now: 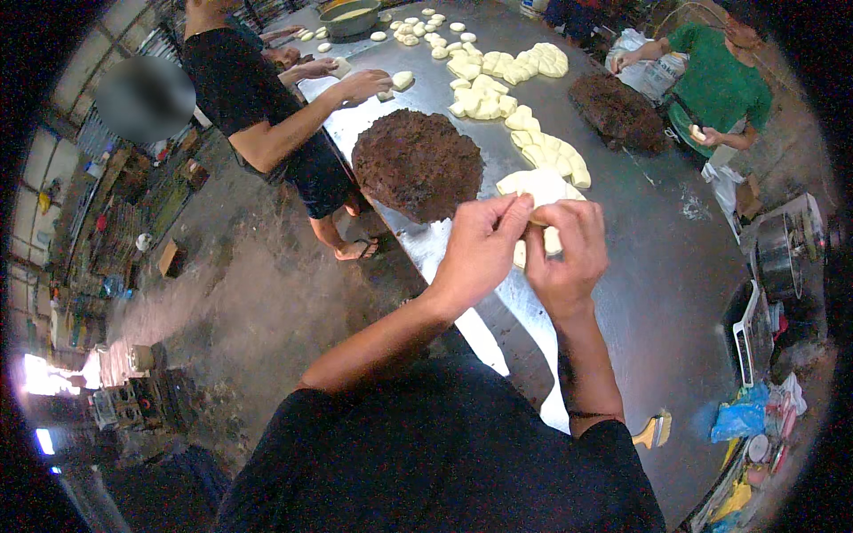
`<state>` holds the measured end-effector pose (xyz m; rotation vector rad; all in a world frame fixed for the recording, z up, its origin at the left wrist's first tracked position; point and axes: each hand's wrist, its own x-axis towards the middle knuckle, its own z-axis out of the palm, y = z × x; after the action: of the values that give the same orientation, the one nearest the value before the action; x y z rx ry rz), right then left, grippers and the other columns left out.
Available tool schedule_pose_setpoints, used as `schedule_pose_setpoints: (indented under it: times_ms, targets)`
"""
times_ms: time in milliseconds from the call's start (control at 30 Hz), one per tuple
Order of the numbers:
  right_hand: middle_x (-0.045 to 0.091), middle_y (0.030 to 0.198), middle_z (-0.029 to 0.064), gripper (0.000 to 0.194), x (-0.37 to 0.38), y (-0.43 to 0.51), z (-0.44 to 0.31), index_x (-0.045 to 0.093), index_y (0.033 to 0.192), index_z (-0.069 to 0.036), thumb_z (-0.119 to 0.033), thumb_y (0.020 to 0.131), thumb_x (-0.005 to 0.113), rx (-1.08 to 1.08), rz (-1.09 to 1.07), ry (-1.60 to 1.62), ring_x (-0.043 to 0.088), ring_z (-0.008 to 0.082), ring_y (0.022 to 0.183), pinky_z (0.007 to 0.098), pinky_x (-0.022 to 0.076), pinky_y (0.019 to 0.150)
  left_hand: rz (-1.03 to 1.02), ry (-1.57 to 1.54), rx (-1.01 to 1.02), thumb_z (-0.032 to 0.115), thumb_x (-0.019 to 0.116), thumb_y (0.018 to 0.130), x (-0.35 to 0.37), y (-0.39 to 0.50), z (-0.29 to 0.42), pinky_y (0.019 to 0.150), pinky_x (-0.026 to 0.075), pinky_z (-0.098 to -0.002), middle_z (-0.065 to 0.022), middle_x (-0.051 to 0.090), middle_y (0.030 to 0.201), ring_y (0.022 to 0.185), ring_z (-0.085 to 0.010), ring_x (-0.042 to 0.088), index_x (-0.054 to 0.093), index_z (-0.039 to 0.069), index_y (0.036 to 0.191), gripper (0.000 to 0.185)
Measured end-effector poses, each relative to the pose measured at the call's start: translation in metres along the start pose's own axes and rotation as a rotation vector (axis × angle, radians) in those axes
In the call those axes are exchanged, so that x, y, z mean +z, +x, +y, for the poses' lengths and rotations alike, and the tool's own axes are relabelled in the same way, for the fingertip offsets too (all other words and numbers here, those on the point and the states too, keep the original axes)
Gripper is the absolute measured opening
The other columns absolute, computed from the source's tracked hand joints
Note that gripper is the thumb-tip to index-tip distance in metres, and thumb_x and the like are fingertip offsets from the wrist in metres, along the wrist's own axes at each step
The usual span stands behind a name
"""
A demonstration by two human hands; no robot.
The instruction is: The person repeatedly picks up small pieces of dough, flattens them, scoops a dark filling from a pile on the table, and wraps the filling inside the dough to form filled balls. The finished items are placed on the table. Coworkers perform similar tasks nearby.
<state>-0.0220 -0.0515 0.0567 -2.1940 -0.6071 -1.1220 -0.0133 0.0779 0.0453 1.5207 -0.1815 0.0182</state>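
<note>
Raised over the metal table [640,280], my left hand [483,250] and my right hand [572,250] meet at the fingertips. They pinch a small piece of pale dough between them, mostly hidden by the fingers. Just beyond them lies a cut sheet of pale dough [543,183], partly covered by my hands. To the left of it rests a large mound of dark brown, crumbly filling [418,163]. A curving row of scored dough portions [550,153] runs from my hands towards the far end.
At left, a person in black [240,86] handles dough pieces. A person in green [720,80] stands across, beside a second dark mound [616,113]. Small dough rounds [416,28] lie near a basin [350,18]. A brush [654,430] lies near my right arm.
</note>
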Motion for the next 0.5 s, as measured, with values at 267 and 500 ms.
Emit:
schedule_pose_setpoints:
  times_ms: [267, 500]
  targets:
    - [0.057, 0.081, 0.0085, 0.027, 0.003, -0.023, 0.002, 0.065, 0.094, -0.005, 0.003, 0.069, 0.074, 0.25, 0.04, 0.031, 0.054, 0.024, 0.071, 0.0348, 0.0446, 0.062, -0.148, -0.103, -0.13, 0.021, 0.042, 0.104, 0.003, 0.0, 0.007, 0.069, 0.05, -0.0329, -0.0065, 0.068, 0.087, 0.076, -0.0121, 0.061, 0.062, -0.008, 0.102, 0.035]
    - [0.064, 0.103, 0.0145, 0.029, -0.014, -0.067, 0.0, 0.071, 0.101, -0.006, 0.005, 0.076, 0.062, 0.195, -0.135, 0.191, 0.06, 0.029, 0.098, 0.036, 0.0474, 0.083, -0.155, 0.122, 0.031, 0.009, 0.052, 0.098, -0.014, 0.001, -0.05, 0.06, 0.05, -0.0296, -0.0093, 0.066, 0.082, 0.069, -0.0129, 0.06, 0.059, -0.001, 0.115, 0.022]
